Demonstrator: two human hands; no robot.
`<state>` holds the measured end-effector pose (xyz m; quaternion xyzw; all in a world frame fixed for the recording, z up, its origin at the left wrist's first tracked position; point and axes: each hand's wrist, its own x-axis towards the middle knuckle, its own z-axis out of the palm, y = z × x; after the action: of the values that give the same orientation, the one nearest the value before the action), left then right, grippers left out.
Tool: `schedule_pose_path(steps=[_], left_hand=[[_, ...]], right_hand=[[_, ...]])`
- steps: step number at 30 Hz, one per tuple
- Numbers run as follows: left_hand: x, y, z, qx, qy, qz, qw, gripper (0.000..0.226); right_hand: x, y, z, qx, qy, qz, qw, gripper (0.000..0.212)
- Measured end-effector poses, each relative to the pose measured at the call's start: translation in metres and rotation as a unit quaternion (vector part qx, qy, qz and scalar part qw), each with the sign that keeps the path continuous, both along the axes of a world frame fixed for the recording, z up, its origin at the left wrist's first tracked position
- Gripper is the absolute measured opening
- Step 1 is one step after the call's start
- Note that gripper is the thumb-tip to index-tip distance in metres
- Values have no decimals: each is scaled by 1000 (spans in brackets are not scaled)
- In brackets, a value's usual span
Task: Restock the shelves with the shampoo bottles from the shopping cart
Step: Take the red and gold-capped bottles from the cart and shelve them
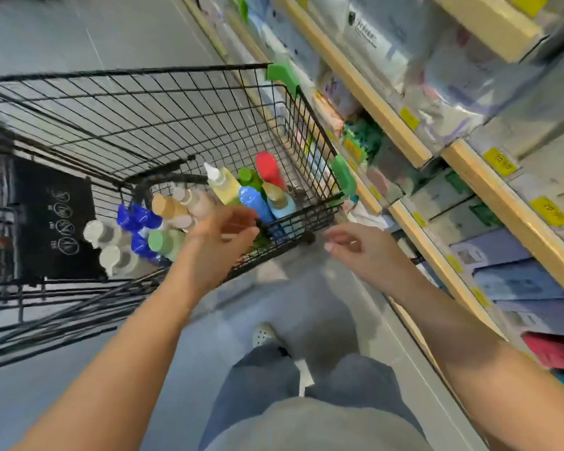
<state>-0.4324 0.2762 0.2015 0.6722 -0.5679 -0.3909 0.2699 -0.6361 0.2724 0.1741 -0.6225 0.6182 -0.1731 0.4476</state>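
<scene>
Bottles [189, 219]: upright, packed tight in the cart's [163, 125] near end.
Left hand [222, 237]: over the cart rim beside the tan-capped ones, grip spread, holding nothing.
Right hand [355, 245]: between cart and shelves [443, 265], fingers loose, empty.
Risk: crowded caps, so a reach may knock neighbours over; blurred view suggests haste, likely weak hold.
</scene>
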Motion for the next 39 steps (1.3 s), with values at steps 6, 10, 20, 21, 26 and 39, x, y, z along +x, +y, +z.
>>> schedule_pose_path(steps=[6,10,20,21,26,39], left_hand=[[22,-73,-18,-2,-80,-97,992,21],[31,-113,-45,-13,-211,-187,959,27],[21,-197,-94,21,-299,-306,904,45],[19,-202,-100,29,-312,-327,891,49],[17,-224,-131,37,-373,-419,827,69],[7,-245,-167,90,-353,-500,785,61]], right_hand=[[22,-46,-12,9,25,-6,1000,25],[33,-80,-28,14,16,-1,1000,27],[71,-151,-81,95,165,172,966,45],[74,-154,-85,101,176,185,962,49],[91,-161,-102,129,218,217,943,61],[91,-167,-118,155,261,138,943,51]])
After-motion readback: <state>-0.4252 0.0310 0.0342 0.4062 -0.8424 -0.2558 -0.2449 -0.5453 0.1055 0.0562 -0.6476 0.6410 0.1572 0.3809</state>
